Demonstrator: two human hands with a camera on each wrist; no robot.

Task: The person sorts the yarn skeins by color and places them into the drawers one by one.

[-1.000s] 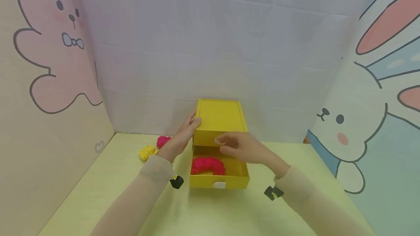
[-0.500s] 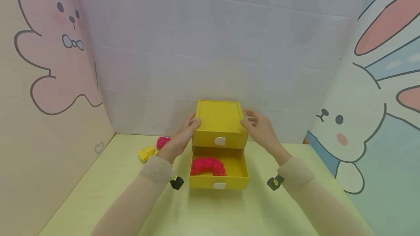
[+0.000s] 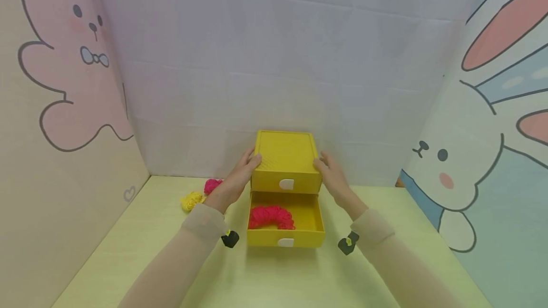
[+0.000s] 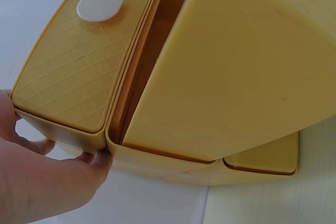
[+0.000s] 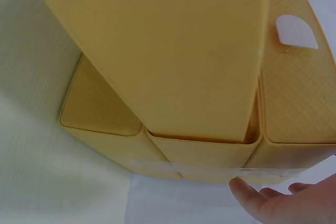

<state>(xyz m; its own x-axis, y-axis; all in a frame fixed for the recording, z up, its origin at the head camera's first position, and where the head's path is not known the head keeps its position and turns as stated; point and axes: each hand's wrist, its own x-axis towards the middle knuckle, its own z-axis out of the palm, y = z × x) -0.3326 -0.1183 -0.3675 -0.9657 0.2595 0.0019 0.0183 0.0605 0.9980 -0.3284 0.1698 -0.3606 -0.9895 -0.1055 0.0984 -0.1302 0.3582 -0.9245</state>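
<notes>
A yellow drawer cabinet [image 3: 286, 150] stands against the back wall, white tabs on its drawer fronts. Its middle drawer [image 3: 286, 238] is pulled far out, with a pink ruffled loop [image 3: 270, 214] lying inside at the left. My left hand [image 3: 235, 177] grips the cabinet's upper left side, thumb over the top edge. In the left wrist view its fingers [image 4: 97, 158] press the side wall. At the upper right side is my right hand [image 3: 338, 182], its thumb at the top edge. The right wrist view shows its fingers [image 5: 252, 195] extended close by the side wall.
A yellow crumpled bundle [image 3: 192, 200] and a pink one [image 3: 212, 185] lie on the table left of the cabinet, close to my left forearm. Walls with cartoon animals stand at the left and right; a white sheet [image 3: 278, 61] covers the back.
My right hand has moved from in front of the top drawer, round to the cabinet's right side, and closer in against it. My left hand and the pulled-out drawer have stayed put.
</notes>
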